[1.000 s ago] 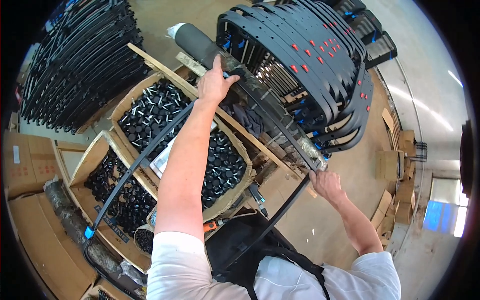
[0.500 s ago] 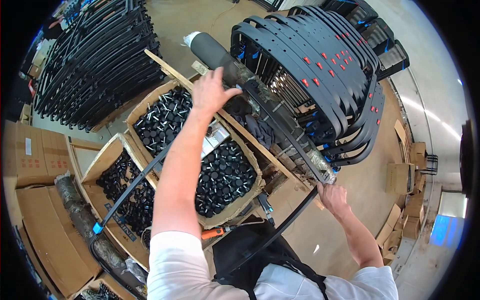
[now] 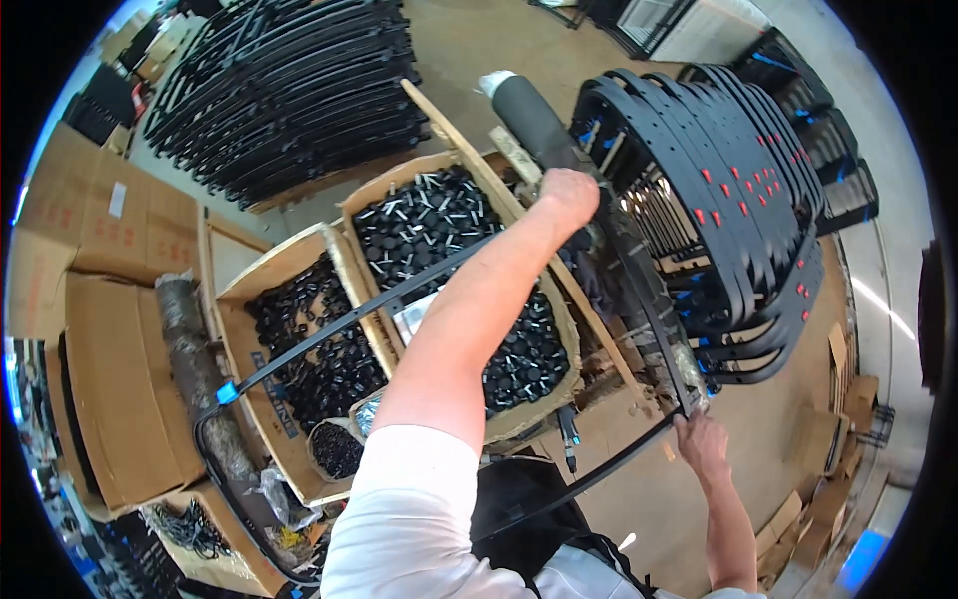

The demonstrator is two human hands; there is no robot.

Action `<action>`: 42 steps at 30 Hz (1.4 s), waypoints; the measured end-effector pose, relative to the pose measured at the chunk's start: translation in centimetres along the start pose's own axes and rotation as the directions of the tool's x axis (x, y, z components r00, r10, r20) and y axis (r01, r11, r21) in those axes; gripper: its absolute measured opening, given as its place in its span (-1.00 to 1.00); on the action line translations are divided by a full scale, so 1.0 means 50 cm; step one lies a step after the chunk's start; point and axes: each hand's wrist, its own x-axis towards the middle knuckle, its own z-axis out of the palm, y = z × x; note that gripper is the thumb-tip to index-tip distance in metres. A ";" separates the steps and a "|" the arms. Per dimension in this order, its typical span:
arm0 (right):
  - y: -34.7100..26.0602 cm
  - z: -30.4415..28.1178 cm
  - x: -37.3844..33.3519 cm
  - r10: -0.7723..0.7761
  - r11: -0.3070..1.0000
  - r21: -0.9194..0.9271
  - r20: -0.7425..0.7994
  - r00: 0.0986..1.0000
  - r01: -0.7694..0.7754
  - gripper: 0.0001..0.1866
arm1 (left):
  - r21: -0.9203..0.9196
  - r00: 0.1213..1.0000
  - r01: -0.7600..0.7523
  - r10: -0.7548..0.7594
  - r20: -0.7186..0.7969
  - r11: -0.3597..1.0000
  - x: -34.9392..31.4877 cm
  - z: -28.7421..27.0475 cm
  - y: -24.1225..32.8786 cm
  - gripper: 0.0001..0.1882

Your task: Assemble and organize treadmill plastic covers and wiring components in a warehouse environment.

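Observation:
A black metal tube frame point(image 3: 654, 314) with long side bars lies in front of me across padded supports. One side bar stretches left over the parts boxes and carries a blue piece point(image 3: 228, 393) near its end. The other side bar runs down towards my dark apron. My left hand point(image 3: 571, 198) is closed at the frame's far corner, its fingers curled under and partly hidden. At the near right corner, my right hand point(image 3: 702, 444) grips the tube. My left forearm covers part of the left side bar.
Below the frame stand cardboard boxes of black knobs with metal studs point(image 3: 424, 215) and small black parts point(image 3: 299, 369). A wooden strip point(image 3: 589, 339) edges the bench. Curved black frames with red pieces point(image 3: 738, 190) are stacked at right, more black frames point(image 3: 289, 90) at far left.
My left hand has gone from spread fingers to a closed grip at the frame's far corner. The view has shifted, so bench and boxes sit further right. My right hand stays on its corner.

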 end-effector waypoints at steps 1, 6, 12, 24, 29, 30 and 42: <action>0.007 -0.006 0.005 0.104 0.994 -0.043 0.134 0.985 -0.099 -0.46 | 0.025 0.999 -0.018 0.019 -0.035 1.000 -0.003 0.008 0.006 -0.81; -0.053 -0.015 0.018 0.061 0.998 0.025 0.060 0.996 -0.062 -0.46 | 0.044 1.000 -0.008 0.008 0.004 0.999 -0.043 0.008 -0.056 -0.73; -0.037 -0.028 0.020 0.140 0.990 -0.008 0.164 0.977 -0.140 -0.50 | -0.266 0.912 0.405 -0.406 0.054 0.875 -0.133 -0.017 -0.252 -0.72; 0.014 -0.009 0.016 0.191 0.981 -0.077 0.192 0.962 -0.180 -0.46 | -0.202 0.849 0.499 -0.428 0.310 0.843 -0.211 0.109 -0.377 -0.59; -0.048 -0.041 0.026 0.120 0.992 0.024 0.141 0.983 -0.124 -0.43 | -0.150 0.912 0.386 -0.351 0.215 0.910 -0.230 0.126 -0.413 -0.73; -0.045 -0.026 0.033 0.112 0.994 -0.022 0.171 0.979 -0.110 -0.41 | -0.148 0.910 0.388 -0.354 0.215 0.910 -0.235 0.128 -0.418 -0.73; -0.065 -0.059 0.054 0.143 0.982 -0.150 0.188 0.972 -0.115 -0.42 | -0.153 0.752 0.625 -0.537 0.382 0.766 -0.237 0.069 -0.369 -0.42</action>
